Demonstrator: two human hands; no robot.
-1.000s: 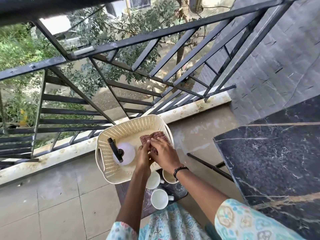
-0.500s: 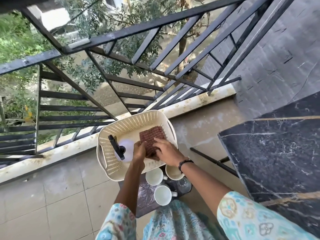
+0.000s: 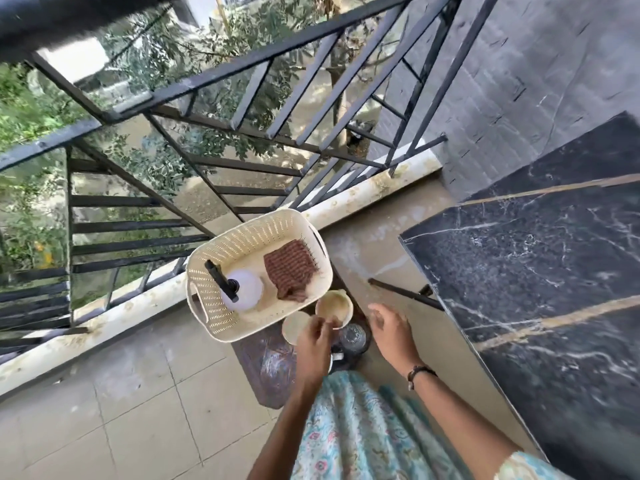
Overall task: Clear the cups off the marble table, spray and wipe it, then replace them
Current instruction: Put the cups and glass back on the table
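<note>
Head view looks steeply down on two white ceramic cups: the farther cup (image 3: 334, 304) and the nearer cup (image 3: 294, 328), side by side on a small dark stool-like stand (image 3: 268, 368), not on the black marble bench (image 3: 540, 278) well apart to the right. A third cup may sit under the left hand, but it is hidden. The left hand (image 3: 313, 342) hangs over the cups, its fingers (image 3: 320, 323) loosely curled at the farther cup's rim; whether they pinch it cannot be told. The right hand (image 3: 391, 329) hovers beside them, relaxed and holding nothing. Judging by the bare bench top and the stowed cleaning things, the cups are about to go back.

Just beyond the cups, touching the stand, a cream perforated plastic basket (image 3: 242, 233) holds a white spray bottle with a black trigger (image 3: 239, 289) standing at its left and a folded brown checked cloth (image 3: 289, 268) lying at its right. A dark embossed glass (image 3: 353, 337) stands between the hands.
</note>
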